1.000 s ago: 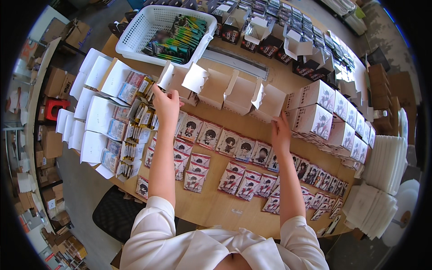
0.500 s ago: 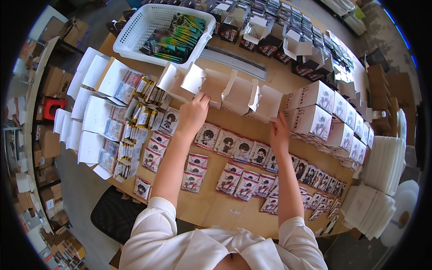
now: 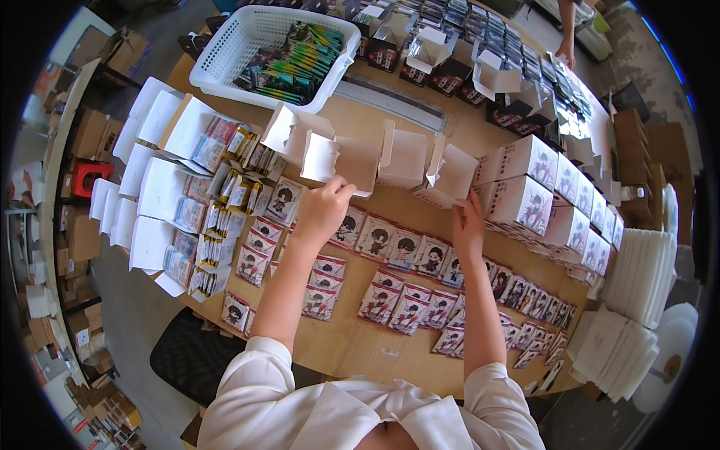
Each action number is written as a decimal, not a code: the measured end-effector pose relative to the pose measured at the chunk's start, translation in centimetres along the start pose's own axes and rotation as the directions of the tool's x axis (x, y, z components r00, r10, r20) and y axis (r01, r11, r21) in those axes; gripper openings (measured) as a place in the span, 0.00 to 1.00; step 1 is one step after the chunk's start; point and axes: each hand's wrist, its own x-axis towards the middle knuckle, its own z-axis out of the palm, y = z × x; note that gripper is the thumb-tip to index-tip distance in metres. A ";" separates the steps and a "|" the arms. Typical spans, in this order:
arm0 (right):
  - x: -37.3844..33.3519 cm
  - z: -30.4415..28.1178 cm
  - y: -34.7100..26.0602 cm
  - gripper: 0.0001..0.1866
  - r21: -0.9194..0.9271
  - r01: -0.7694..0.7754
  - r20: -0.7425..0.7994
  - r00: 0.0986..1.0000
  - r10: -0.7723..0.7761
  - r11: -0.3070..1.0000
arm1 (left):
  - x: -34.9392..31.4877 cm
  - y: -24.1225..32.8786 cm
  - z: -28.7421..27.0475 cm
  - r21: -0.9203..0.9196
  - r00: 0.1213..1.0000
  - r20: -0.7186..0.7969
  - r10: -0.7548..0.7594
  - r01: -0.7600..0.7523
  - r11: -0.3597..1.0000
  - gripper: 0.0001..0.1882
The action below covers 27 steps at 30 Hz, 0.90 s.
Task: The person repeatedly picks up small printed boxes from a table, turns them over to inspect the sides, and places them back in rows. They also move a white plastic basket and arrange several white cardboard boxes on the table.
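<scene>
Two hands (image 3: 324, 214) (image 3: 469, 226) grip separate white boxes (image 3: 355, 160) on a wooden table (image 3: 337, 351) above grey floor (image 3: 129, 319).

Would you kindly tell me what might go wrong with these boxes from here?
The left hand is at the near edge of an open white box, whose thin-looking wall might bend. The right hand is close to the stacked closed boxes and could nudge them. Picture packets lie in rows close to both hands and might be brushed askew.
</scene>
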 end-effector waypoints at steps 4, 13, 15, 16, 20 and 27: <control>0.0 0.1 0.3 0.07 -0.016 0.021 0.009 1.000 -0.020 1.000 | 0.0 0.0 1.1 0.024 0.994 -0.107 0.019 -0.017 1.000 0.06; 0.7 0.3 -0.4 0.07 -0.043 0.017 0.031 0.999 -0.015 0.999 | 1.3 -1.4 2.2 0.012 0.970 -0.200 -0.140 0.146 0.989 0.12; 1.1 0.5 -0.6 0.07 -0.019 0.001 0.032 0.999 -0.001 1.000 | 1.3 -1.2 1.9 0.007 0.958 -0.237 -0.164 0.171 0.985 0.13; 1.3 0.6 -0.7 0.07 0.003 -0.013 0.032 0.999 0.013 1.000 | 1.1 -1.5 2.0 0.013 0.960 -0.236 -0.148 0.156 0.988 0.13; 1.3 1.1 0.3 0.06 -0.064 0.116 0.047 0.992 -0.113 0.991 | 0.4 -2.6 2.0 0.022 0.965 -0.230 -0.127 0.136 0.991 0.14; -0.8 2.6 -2.8 0.07 -0.013 0.090 0.093 0.992 -0.088 0.996 | 0.1 -3.6 0.9 0.049 0.982 -0.161 -0.102 0.111 0.993 0.15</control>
